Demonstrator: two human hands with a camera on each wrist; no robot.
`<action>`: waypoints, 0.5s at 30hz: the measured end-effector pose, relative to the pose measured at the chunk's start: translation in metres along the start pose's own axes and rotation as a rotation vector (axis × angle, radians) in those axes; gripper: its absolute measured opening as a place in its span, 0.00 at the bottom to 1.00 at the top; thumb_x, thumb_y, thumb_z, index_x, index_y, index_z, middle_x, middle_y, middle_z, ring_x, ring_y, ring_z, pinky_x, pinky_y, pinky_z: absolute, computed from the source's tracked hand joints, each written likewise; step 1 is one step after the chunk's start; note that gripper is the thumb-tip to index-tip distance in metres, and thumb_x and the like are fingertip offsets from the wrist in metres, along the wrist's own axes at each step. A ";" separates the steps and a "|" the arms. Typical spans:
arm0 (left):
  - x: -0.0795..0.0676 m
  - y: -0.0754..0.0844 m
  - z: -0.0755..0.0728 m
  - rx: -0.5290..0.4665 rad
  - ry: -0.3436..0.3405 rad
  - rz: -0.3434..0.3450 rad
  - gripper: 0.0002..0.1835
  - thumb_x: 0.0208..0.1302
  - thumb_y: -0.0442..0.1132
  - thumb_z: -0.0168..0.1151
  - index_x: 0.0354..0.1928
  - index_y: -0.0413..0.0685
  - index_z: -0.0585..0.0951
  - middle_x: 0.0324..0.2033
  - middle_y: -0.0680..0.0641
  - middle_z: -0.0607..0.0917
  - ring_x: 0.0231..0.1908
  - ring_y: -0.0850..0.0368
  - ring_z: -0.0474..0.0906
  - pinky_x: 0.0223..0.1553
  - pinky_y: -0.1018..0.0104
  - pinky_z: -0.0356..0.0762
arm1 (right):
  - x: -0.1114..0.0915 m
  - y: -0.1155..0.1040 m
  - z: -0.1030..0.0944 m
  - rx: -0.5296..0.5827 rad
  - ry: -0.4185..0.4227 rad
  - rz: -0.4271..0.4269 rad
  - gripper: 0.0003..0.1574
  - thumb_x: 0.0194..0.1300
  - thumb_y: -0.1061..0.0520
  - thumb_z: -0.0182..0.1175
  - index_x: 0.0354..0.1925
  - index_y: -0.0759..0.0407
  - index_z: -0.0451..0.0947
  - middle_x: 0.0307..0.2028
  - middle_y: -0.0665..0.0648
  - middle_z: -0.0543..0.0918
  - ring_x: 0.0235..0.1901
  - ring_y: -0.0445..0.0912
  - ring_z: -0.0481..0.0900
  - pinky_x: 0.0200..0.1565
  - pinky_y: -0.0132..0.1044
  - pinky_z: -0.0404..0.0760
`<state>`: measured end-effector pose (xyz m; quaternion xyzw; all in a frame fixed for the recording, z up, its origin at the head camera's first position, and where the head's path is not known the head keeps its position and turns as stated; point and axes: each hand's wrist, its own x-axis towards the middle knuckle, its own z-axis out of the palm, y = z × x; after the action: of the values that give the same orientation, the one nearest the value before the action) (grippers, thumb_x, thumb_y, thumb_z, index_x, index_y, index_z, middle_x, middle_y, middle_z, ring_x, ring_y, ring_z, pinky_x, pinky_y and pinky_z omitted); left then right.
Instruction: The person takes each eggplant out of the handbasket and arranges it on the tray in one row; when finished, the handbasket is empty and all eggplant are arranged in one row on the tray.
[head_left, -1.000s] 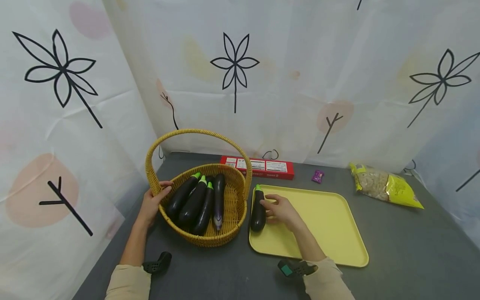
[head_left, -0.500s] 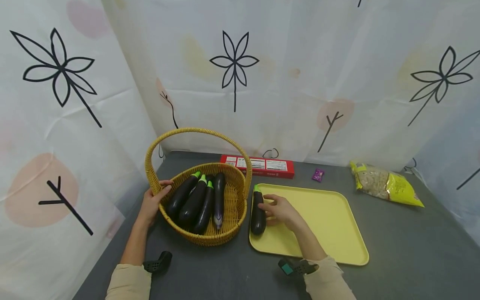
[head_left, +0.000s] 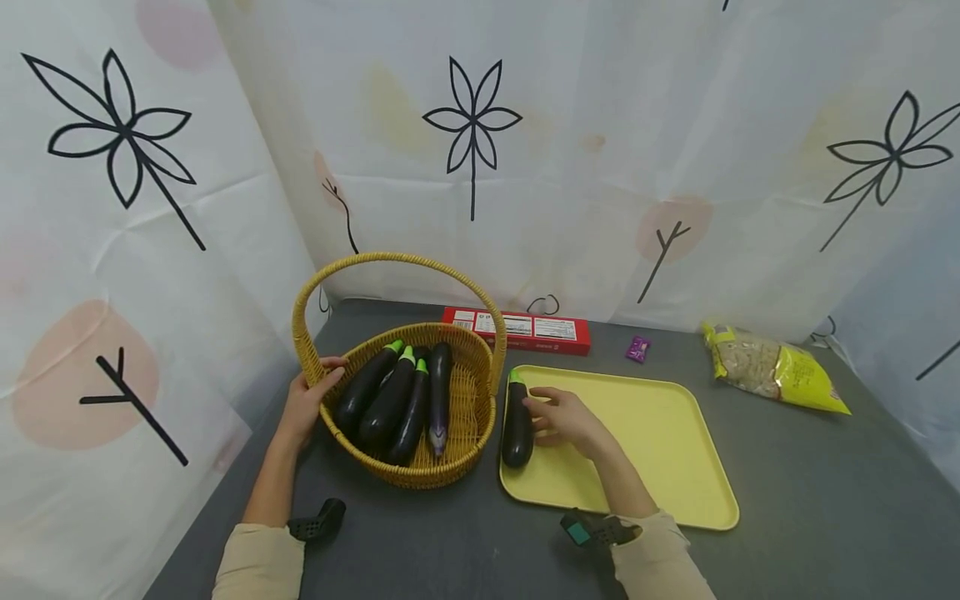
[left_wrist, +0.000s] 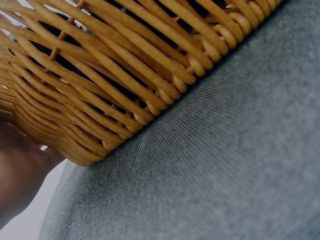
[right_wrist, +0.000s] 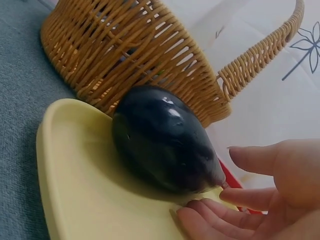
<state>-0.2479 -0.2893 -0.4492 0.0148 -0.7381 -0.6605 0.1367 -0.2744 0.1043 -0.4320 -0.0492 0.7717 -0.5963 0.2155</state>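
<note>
A yellow wicker basket (head_left: 480, 417) with a tall arched handle holds several dark eggplants (head_left: 386, 412). My left hand (head_left: 303, 408) grips its left rim, thumb over the edge; in the left wrist view, part of that hand (left_wrist: 20, 172) shows against the weave. One more eggplant (head_left: 517, 425) lies along the left edge of a yellow tray (head_left: 637, 442), its green stem end pointing away. Beside it, my right hand (head_left: 564, 423) has its fingertips right at the eggplant's right side. The right wrist view shows these fingers loosely spread, not wrapped round it.
Behind the basket and tray lies a long red box (head_left: 551, 333). A small purple packet (head_left: 637, 349) is at the back, and a yellow bag (head_left: 776, 371) of pale contents sits at the back right. A patterned white curtain (head_left: 585, 208) closes off the far side of the grey table (head_left: 420, 550).
The eggplant on the tray has slid slightly toward the near side. Both hands stay almost in place, and the head view shifts a little.
</note>
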 end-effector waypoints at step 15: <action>-0.002 0.000 -0.001 -0.015 0.001 0.039 0.17 0.71 0.40 0.54 0.54 0.33 0.75 0.41 0.64 0.78 0.49 0.65 0.69 0.51 0.63 0.59 | -0.007 -0.006 -0.034 0.165 -0.091 -0.060 0.39 0.74 0.46 0.49 0.70 0.69 0.53 0.59 0.72 0.68 0.56 0.60 0.71 0.49 0.47 0.76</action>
<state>-0.2460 -0.2894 -0.4494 -0.0004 -0.7334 -0.6631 0.1499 -0.2826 0.1352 -0.4180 -0.0815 0.7077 -0.6610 0.2358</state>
